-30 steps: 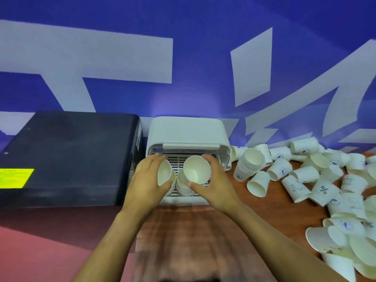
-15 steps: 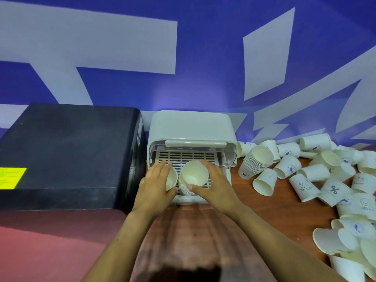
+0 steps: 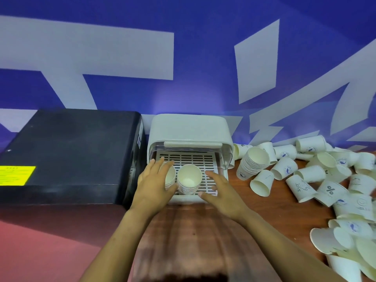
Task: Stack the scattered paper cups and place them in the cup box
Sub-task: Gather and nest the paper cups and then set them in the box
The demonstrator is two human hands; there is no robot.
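Two cup stacks (image 3: 188, 181) upright in the cup box (image 3: 190, 137) — left hand (image 3: 153, 185) cupping one, right hand (image 3: 220, 189) open, holding nothing.

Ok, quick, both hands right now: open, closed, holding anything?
Left hand: open, straight fingers against the left cup stack.
Right hand: open, holding nothing, beside the right cup stack.

Black box (image 3: 69, 155) with yellow label (image 3: 17, 175), possibly a printer, wooden table (image 3: 203, 231), blue-white wall (image 3: 203, 58)
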